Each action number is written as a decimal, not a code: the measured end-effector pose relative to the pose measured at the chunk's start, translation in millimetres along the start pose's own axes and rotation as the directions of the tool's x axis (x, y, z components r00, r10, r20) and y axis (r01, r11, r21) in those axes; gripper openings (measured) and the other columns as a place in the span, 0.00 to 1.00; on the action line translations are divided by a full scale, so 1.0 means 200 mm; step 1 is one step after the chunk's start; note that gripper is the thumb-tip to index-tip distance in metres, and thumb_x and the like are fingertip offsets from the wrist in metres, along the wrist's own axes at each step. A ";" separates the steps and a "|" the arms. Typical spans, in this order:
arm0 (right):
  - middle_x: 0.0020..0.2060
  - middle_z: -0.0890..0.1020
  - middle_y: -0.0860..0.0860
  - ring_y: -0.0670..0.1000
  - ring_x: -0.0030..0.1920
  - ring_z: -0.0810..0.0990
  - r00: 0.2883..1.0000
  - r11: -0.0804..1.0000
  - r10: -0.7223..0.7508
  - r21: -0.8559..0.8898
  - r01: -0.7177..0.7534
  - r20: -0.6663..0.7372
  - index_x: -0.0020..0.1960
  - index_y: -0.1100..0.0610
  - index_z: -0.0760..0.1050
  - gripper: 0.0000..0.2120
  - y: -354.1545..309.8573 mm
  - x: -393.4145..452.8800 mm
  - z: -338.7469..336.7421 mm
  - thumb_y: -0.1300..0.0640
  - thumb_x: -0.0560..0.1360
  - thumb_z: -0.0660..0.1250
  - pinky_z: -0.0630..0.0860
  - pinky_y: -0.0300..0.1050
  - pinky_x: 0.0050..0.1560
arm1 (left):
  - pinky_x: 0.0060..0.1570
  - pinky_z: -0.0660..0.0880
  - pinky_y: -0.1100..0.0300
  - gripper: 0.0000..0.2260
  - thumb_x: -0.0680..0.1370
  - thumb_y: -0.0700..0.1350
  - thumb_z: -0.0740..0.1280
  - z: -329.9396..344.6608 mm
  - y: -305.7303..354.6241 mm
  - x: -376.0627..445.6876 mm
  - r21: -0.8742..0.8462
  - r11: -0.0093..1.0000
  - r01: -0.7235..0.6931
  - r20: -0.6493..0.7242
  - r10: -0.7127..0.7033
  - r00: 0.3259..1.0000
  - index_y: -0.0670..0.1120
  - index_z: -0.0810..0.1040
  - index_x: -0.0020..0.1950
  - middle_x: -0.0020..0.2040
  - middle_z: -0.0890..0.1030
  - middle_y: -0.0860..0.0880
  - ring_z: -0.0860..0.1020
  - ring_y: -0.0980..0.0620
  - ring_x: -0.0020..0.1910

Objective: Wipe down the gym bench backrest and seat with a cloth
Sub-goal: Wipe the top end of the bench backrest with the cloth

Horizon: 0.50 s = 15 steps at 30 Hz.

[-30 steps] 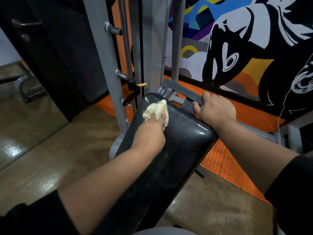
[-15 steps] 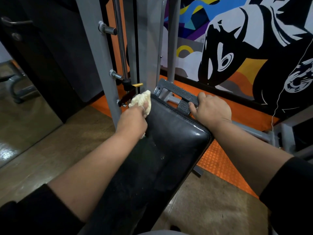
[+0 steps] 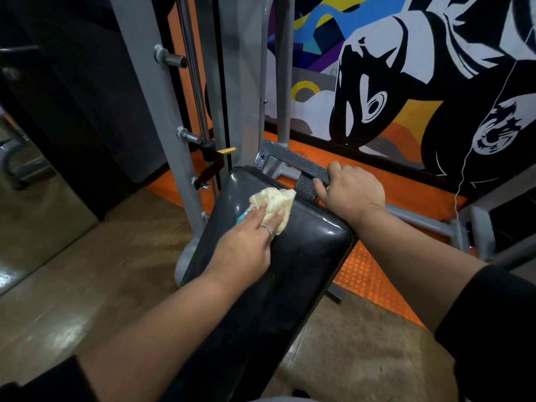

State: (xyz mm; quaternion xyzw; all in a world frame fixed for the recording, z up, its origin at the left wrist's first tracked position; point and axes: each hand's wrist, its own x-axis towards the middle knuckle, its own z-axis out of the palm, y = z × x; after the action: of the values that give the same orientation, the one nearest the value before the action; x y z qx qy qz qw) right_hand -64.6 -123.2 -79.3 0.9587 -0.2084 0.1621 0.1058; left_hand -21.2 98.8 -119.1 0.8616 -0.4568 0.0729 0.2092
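Pressing a crumpled pale-yellow cloth [image 3: 274,203] onto the far end of the black padded bench backrest [image 3: 290,256], left hand [image 3: 246,242] lies with straight fingers on top, ring on one finger. Right hand [image 3: 351,191] curls around the grey metal handle [image 3: 293,166] just beyond the pad. No containers, no readable writing.

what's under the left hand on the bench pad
A crumpled pale cloth lies under the left hand, pressed on the black bench pad. The cloth's near part and the pad beneath are covered.
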 end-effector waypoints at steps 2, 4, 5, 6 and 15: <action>0.43 0.78 0.57 0.59 0.43 0.77 1.000 1.000 0.003 -0.010 -0.002 0.004 0.51 0.58 0.69 0.20 0.00 0.00 0.00 0.41 0.79 0.52 0.64 0.47 0.35 | 0.62 0.71 0.57 0.23 0.76 0.40 0.62 -0.02 0.02 0.02 0.019 0.995 0.096 0.012 -0.096 0.995 0.51 0.68 0.71 0.71 0.69 0.45 0.72 0.45 0.66; 0.42 0.78 0.57 0.59 0.42 0.77 1.000 1.000 0.005 -0.011 -0.005 0.002 0.51 0.58 0.69 0.20 0.00 0.00 0.00 0.41 0.79 0.52 0.64 0.47 0.35 | 0.66 0.63 0.60 0.24 0.79 0.43 0.58 -0.04 0.05 0.05 0.052 0.986 0.160 0.024 -0.162 0.987 0.54 0.60 0.75 0.75 0.61 0.48 0.64 0.49 0.71; 0.42 0.78 0.57 0.59 0.42 0.77 1.000 1.000 0.007 -0.011 -0.007 0.001 0.50 0.58 0.69 0.20 0.00 0.00 0.00 0.41 0.79 0.52 0.64 0.47 0.34 | 0.67 0.62 0.59 0.24 0.80 0.43 0.57 -0.05 0.08 0.06 0.052 0.983 0.177 0.035 -0.179 0.983 0.55 0.59 0.75 0.75 0.60 0.48 0.63 0.49 0.72; 0.41 0.78 0.57 0.58 0.41 0.76 1.000 1.000 0.009 -0.009 -0.009 -0.002 0.50 0.58 0.69 0.20 0.00 0.00 0.00 0.41 0.79 0.52 0.64 0.47 0.34 | 0.68 0.62 0.58 0.24 0.80 0.43 0.57 -0.06 0.10 0.08 0.048 0.982 0.181 0.040 -0.183 0.982 0.55 0.58 0.76 0.76 0.59 0.48 0.62 0.48 0.72; 0.43 0.79 0.58 0.60 0.44 0.77 1.000 1.000 0.017 0.007 -0.017 -0.008 0.50 0.59 0.69 0.20 0.00 0.00 0.01 0.42 0.79 0.53 0.65 0.47 0.36 | 0.50 0.79 0.49 0.32 0.68 0.32 0.68 0.01 0.16 -0.08 -0.039 0.977 -0.211 0.092 0.214 0.973 0.53 0.71 0.69 0.71 0.69 0.45 0.68 0.42 0.69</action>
State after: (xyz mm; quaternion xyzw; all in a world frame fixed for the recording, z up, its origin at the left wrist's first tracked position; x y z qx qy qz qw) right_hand -63.8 -124.1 -80.2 0.9566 -0.2154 0.1674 0.1020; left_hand -57.3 94.4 -116.9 0.8072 -0.5568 0.0469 0.1904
